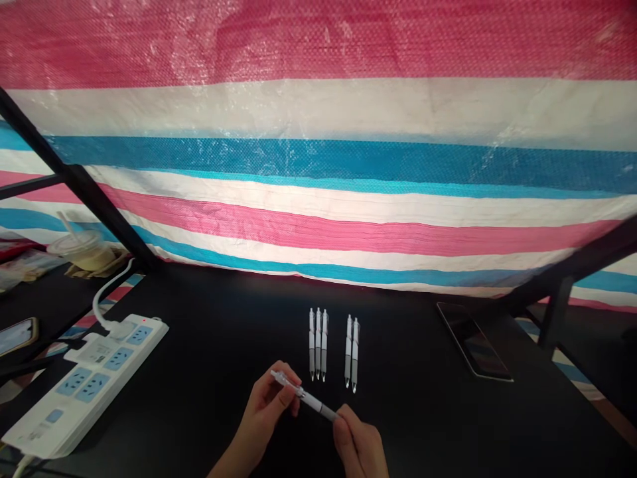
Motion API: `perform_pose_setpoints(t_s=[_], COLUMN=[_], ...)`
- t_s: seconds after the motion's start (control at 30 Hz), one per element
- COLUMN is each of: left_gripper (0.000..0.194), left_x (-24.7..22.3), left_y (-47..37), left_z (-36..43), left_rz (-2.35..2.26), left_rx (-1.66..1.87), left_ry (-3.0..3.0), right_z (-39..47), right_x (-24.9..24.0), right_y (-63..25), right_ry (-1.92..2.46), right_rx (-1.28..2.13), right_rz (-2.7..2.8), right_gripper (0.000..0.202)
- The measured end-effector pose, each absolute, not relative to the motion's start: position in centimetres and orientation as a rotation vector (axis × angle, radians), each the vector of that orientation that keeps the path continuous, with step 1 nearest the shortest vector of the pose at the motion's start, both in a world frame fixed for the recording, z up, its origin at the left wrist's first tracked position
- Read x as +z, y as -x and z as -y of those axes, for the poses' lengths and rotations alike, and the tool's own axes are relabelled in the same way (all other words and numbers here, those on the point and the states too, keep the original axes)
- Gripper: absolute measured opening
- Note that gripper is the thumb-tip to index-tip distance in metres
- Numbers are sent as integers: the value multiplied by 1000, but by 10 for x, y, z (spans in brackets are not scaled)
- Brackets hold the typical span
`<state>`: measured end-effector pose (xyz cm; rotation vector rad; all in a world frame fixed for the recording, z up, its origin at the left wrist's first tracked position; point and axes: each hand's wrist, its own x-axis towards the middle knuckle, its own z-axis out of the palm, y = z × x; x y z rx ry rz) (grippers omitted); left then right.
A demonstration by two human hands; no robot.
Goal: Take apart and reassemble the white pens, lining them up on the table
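A white pen with a grey grip point(312, 401) is held at a slant between both hands, low in the middle of the view. My left hand point(266, 408) pinches its clicker and clip end. My right hand point(359, 440) is closed round the grey grip end, whose tip is hidden in the fingers. Beyond the hands, three similar pens point(318, 344) lie side by side on the black table point(223, 332), tips toward me. Just right of them is a pair of the same pens point(351, 353), also parallel, with a gap between the two groups.
A white power strip point(94, 385) with a plugged-in adapter lies at the left. A dark phone point(472, 342) rests at the right. Another phone point(17, 336) and a lidded drink cup point(84, 249) are at the far left. A striped sheet point(318, 159) hangs behind the table.
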<state>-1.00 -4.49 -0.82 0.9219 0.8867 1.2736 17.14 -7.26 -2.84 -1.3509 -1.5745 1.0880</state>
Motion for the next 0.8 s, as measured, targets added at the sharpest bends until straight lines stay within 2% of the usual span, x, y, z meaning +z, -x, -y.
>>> perform_pose_setpoints(t_s=[0.13, 0.2, 0.43, 0.67, 0.8], left_gripper=[9, 12, 60, 38, 52], left_x=[6, 14, 21, 9, 13], left_y=[4, 2, 3, 5, 3], left_z=[35, 26, 1, 4, 5], left_rz=[-884, -895, -949, -992, -1029], left_rx=[1284, 1261, 1324, 1278, 1275], left_ry=[-941, -972, -1016, -1035, -1015], right_z=[70, 68, 67, 67, 67], right_x=[-24, -21, -15, -14, -12], right_y=[-162, -156, -153, -154, -153], right_ry=[1365, 1354, 1329, 1320, 1353], right_rx=[1126, 1108, 1071, 1069, 1049], right_rz=[1555, 1591, 1611, 1560, 1529], right_gripper=[48, 48, 44, 46, 49])
